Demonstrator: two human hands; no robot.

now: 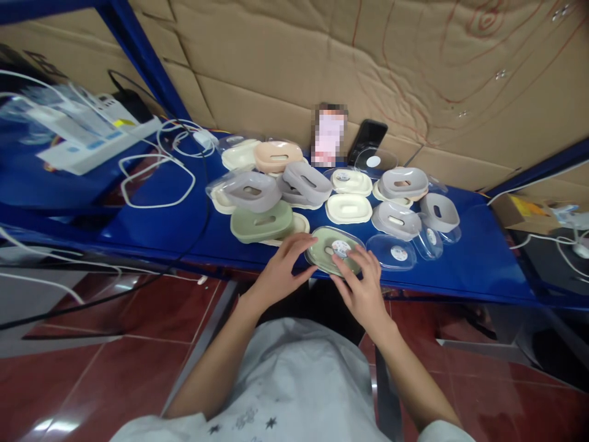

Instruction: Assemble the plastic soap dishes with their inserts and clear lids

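Note:
A green soap box [322, 247] with a clear lid and a round sticker [341, 248] is at the front edge of the blue shelf. My left hand [286, 265] grips its left end, thumb below and fingers on the rim. My right hand [362, 283] holds the right side, its fingertips over the clear lid near the sticker. Just left of the box sits a green soap dish piece [261, 221] with a slot. A loose clear lid [391, 253] with a round sticker lies to the right.
Grey slotted trays [253, 191], cream bases [348, 209] and a peach tray [277, 155] cover the middle of the blue shelf [478, 264]. Two phones lean on the cardboard behind, one being a black phone [368, 140]. A power strip [101, 144] with white cables is at left.

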